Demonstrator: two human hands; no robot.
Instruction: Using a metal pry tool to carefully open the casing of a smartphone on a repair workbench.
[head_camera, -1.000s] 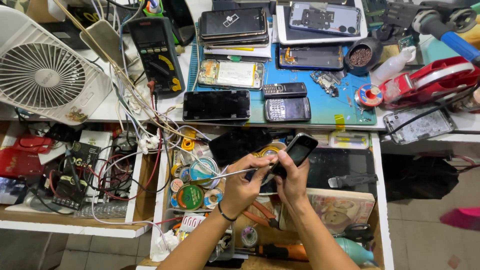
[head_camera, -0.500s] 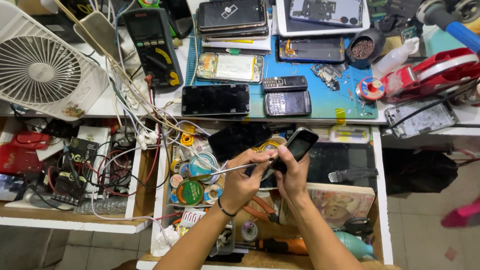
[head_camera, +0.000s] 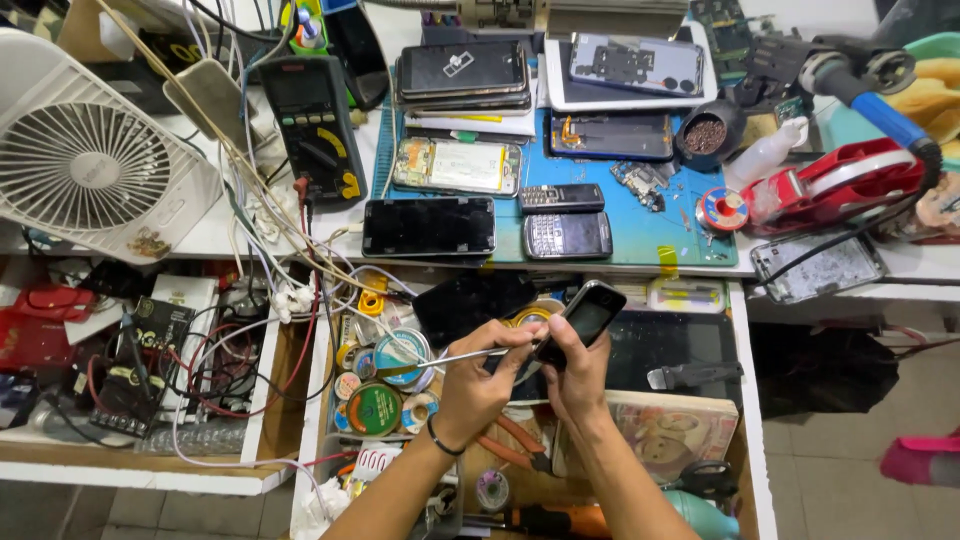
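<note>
My right hand (head_camera: 578, 372) grips a small dark mobile phone (head_camera: 590, 312), tilted, above an open drawer. My left hand (head_camera: 478, 380) holds thin metal tweezers (head_camera: 450, 358) whose tip meets the phone's lower edge; a dark band circles that wrist. Both hands are pressed close together over the drawer's clutter.
A blue work mat (head_camera: 650, 215) on the bench carries several phones and phone parts. A white fan (head_camera: 85, 165) stands at left beside a multimeter (head_camera: 318, 130) and tangled wires. A red tape dispenser (head_camera: 835, 185) sits at right. The open drawer (head_camera: 745, 400) holds tins, pliers and scissors.
The view has shifted slightly; my hands stay together on the phone, with the tweezers working at its edge. Nothing was picked up or let go.
</note>
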